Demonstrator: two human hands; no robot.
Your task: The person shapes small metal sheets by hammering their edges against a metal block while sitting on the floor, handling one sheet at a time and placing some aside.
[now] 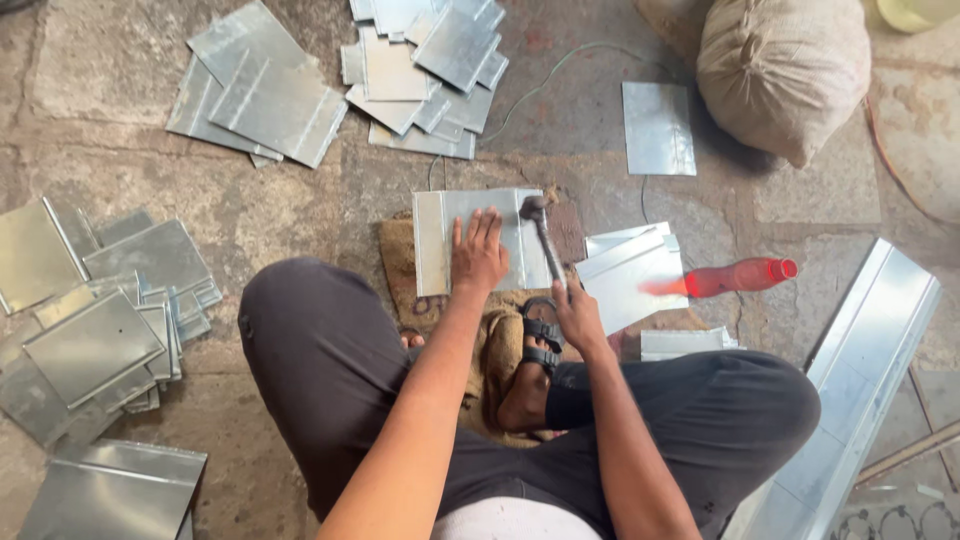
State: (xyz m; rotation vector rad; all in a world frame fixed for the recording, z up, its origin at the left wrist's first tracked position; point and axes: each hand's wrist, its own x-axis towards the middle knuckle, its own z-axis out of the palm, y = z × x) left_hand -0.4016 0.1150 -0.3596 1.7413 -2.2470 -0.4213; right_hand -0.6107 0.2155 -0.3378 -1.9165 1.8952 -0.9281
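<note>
I sit cross-legged on a stone floor. My left hand [478, 252] lies flat, fingers spread, on a folded metal sheet [436, 243] that rests on a burlap mat [400, 262]. My right hand [578, 316] grips the handle of a hammer [543, 235], whose head sits over the sheet's upper right part. A sandalled foot [535, 362] shows between my knees.
Piles of cut metal sheets lie at the left [105, 320], top left [260, 90] and top centre [425, 70]. A single sheet [657, 128], a stuffed sack [783, 72], a red bottle [735, 277], folded sheets [632, 275] and a long metal channel [860, 370] lie at the right.
</note>
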